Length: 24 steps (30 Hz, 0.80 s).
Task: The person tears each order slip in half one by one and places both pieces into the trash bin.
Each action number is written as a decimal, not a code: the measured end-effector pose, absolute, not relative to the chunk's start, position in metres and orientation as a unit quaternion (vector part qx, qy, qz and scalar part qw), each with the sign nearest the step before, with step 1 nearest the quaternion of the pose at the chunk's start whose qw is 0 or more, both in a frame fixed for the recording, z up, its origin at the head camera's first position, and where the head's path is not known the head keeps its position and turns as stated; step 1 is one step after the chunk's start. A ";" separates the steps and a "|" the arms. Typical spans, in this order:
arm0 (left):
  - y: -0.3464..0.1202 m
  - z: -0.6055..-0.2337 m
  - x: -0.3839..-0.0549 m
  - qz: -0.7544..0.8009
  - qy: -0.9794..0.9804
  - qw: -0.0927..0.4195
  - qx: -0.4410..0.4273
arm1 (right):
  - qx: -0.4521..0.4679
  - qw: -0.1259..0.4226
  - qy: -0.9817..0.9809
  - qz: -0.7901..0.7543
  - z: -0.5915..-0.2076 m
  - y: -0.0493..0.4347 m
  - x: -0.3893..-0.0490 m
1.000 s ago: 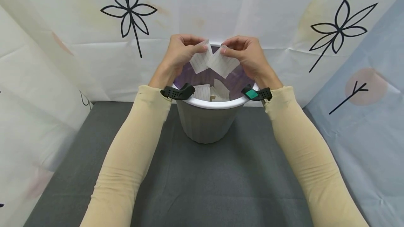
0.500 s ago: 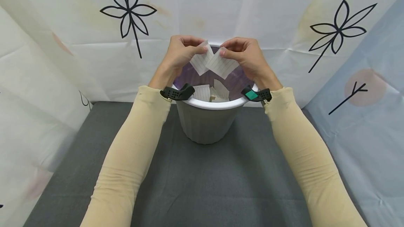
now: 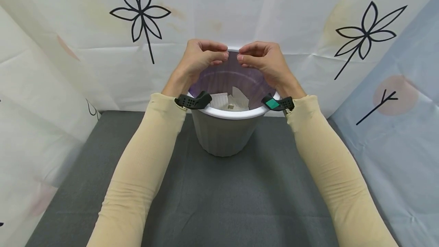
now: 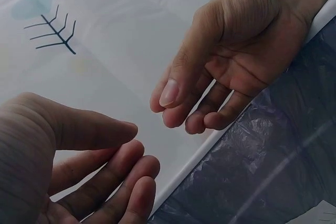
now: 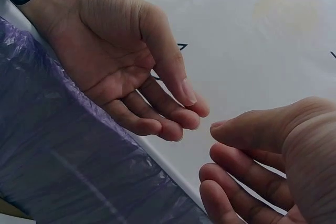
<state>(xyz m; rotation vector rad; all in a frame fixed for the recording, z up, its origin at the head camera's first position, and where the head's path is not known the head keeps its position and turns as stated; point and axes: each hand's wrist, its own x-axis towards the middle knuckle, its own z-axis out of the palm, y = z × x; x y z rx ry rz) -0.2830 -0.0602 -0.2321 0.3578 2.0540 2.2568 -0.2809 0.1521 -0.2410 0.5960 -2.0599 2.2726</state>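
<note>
Above the far side of a round bin (image 3: 223, 132), my left hand (image 3: 202, 58) and right hand (image 3: 264, 58) face each other with a small gap between their fingertips. Neither holds anything. Their fingers are loosely bent, as both wrist views show. Several pieces of lined white paper (image 3: 219, 101) lie inside the bin. The bin is grey outside with a white rim (image 3: 233, 114), and a purple plastic liner (image 3: 226, 75) covers its inner wall. A corner of paper (image 4: 320, 214) shows at the lower right of the left wrist view.
The bin stands on a table with a dark grey cloth (image 3: 226, 197), near the back. A white curtain (image 3: 219, 7) with leaf drawings hangs behind it, and a bluish one (image 3: 404, 144) hangs at the right.
Each hand pinched a piece of lined paper over the bin in the earlier frames. Both pieces have left the fingers. The hands have stayed nearly in place.
</note>
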 end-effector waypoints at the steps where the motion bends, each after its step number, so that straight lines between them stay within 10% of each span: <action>1: -0.060 -0.232 -0.283 0.735 0.667 0.034 0.116 | 0.189 0.007 -0.656 0.731 -0.241 0.152 -0.281; 15: -0.077 -0.207 -0.259 0.740 0.654 -0.019 0.156 | 0.244 0.012 -0.623 0.743 -0.210 0.169 -0.250; 24: -0.132 -0.214 -0.219 0.591 0.762 -0.226 0.135 | 0.238 0.182 -0.761 0.575 -0.223 0.218 -0.211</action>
